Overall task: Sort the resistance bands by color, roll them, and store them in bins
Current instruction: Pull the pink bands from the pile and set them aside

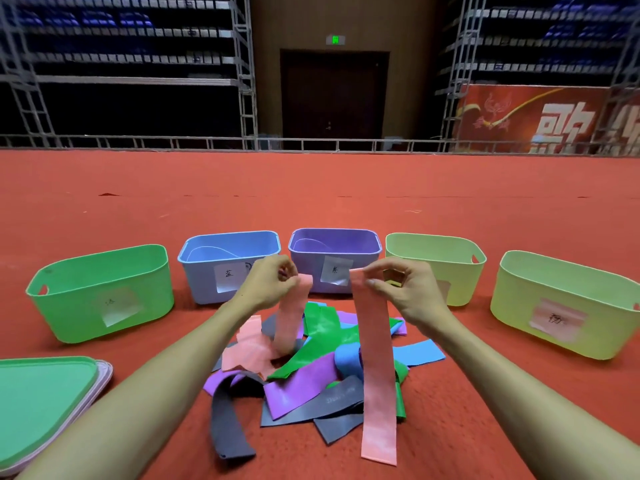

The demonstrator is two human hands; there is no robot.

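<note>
Red matte carpet [311,188] is stretching away beneath us toward a dim hall with metal racking and a dark door at twelve o'clock.

From the head view, we are facing five smooth plastic bins with rounded corners, arcing round the heap. They are a green bin [100,292] at ten o'clock, a blue bin [204,271] at eleven, a purple bin [336,242] at twelve, a pale yellow-green bin [433,251] at one and a second pale bin [561,306] at two. Most are wearing a paper label. A stack of lids [45,393] is lying at eight o'clock.

We are judging the job barely begun. The bands are lying mixed, flat and unrolled on the carpet between our forearms. The blue and purple bins are showing no rolls, and the other bins' floors are hidden from us. Sorting, rolling and storing are all waiting.

Our left hand [270,282] is pinching the top of a pink band [291,317] that is draping into the heap. Our right hand [408,292] is pinching, thumb against fingers, a long pink strip [375,375] that is hanging free at five o'clock. We cannot tell whether these are one band or two.

The bands are looking thin, limp and rubbery. A green band [322,337], a purple band [298,389], a blue band [349,362] and a dark grey band [228,427] are crumpling over one another.
</note>
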